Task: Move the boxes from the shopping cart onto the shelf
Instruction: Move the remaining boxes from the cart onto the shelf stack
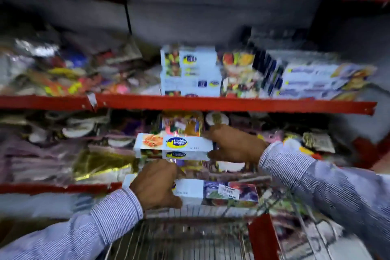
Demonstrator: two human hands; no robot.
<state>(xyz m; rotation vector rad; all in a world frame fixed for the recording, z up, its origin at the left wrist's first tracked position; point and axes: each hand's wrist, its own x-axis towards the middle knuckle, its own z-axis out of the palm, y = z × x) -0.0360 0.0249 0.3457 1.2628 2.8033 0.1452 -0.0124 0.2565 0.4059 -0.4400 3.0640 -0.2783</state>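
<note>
The upper box (174, 146) is held in the air above the shopping cart (190, 236), in front of the lower shelf level, long axis horizontal and running left to right. The right hand (235, 144) pinches its right end, fingers above and thumb below. The lower box (211, 192) lies at the cart's far rim, same axis; the left hand (157, 184) wraps its left end, fingers closed over it. Matching boxes (191, 72) stand stacked on the shelf (211, 104) directly above, so the right hand's box is nearer.
</note>
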